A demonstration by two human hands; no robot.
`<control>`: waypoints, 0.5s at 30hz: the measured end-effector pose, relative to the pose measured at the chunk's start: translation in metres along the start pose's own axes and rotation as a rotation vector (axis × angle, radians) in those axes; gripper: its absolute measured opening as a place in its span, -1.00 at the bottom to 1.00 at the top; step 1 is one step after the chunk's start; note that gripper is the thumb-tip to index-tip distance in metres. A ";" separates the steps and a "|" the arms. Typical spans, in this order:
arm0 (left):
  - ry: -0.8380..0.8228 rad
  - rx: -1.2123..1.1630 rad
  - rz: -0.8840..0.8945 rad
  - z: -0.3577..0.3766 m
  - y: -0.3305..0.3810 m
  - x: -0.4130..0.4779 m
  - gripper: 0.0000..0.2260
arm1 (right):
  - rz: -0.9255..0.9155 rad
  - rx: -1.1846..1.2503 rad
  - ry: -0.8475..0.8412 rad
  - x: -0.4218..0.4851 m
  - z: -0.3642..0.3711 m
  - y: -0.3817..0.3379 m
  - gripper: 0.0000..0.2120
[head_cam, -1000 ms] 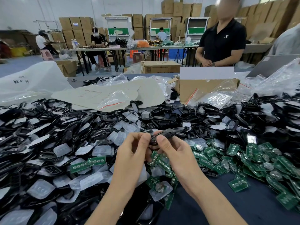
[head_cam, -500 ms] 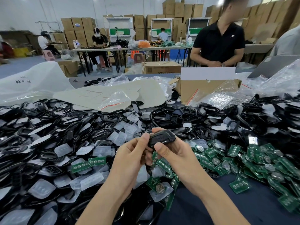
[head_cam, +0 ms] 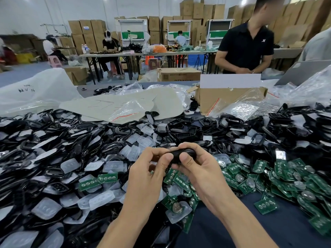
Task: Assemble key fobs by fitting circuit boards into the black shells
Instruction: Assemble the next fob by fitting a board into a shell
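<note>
A black key fob shell [head_cam: 182,154] is held between both hands above the table's middle. My left hand [head_cam: 148,169] pinches its left end with thumb and curled fingers. My right hand [head_cam: 198,167] wraps round its right end, thumb pressed on the near face. What is inside the shell is hidden. Green circuit boards [head_cam: 279,178] lie heaped to the right and under my hands. Black shells [head_cam: 53,140] with clear rubber button pads [head_cam: 71,164] cover the left and far side.
An open cardboard box [head_cam: 227,99] and clear plastic bags [head_cam: 241,110] sit beyond the pile. A pale sheet [head_cam: 116,104] lies at the far middle. A person in a black shirt [head_cam: 245,47] stands across the table. Bare blue tabletop [head_cam: 232,228] shows at the near right.
The shell has turned in my hands and dropped a little lower. Both hands have closed tighter round its ends, and my right thumb now presses on its near face.
</note>
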State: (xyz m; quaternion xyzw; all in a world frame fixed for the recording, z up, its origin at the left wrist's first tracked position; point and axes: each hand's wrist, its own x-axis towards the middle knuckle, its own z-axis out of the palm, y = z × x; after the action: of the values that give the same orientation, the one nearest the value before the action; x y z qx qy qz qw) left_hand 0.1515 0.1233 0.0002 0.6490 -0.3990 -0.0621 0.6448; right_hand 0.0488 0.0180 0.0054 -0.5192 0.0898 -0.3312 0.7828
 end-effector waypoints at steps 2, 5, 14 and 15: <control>-0.021 -0.018 -0.004 0.000 0.002 -0.001 -0.83 | -0.013 0.002 -0.006 -0.001 0.000 0.000 -0.62; -0.023 -0.013 0.018 0.000 0.005 -0.001 -0.90 | -0.028 -0.037 0.000 -0.002 0.001 -0.001 -0.70; 0.057 0.116 0.116 0.002 0.003 -0.003 -0.96 | -0.051 -0.147 0.003 -0.003 0.004 0.001 -0.84; 0.066 0.127 0.127 0.002 0.002 -0.003 -0.96 | -0.053 -0.154 0.003 -0.003 0.003 0.001 -0.85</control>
State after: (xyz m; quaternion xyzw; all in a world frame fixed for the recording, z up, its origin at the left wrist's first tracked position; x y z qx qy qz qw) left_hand 0.1471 0.1237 0.0003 0.6637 -0.4210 0.0260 0.6177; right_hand 0.0485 0.0227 0.0054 -0.5794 0.1023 -0.3446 0.7315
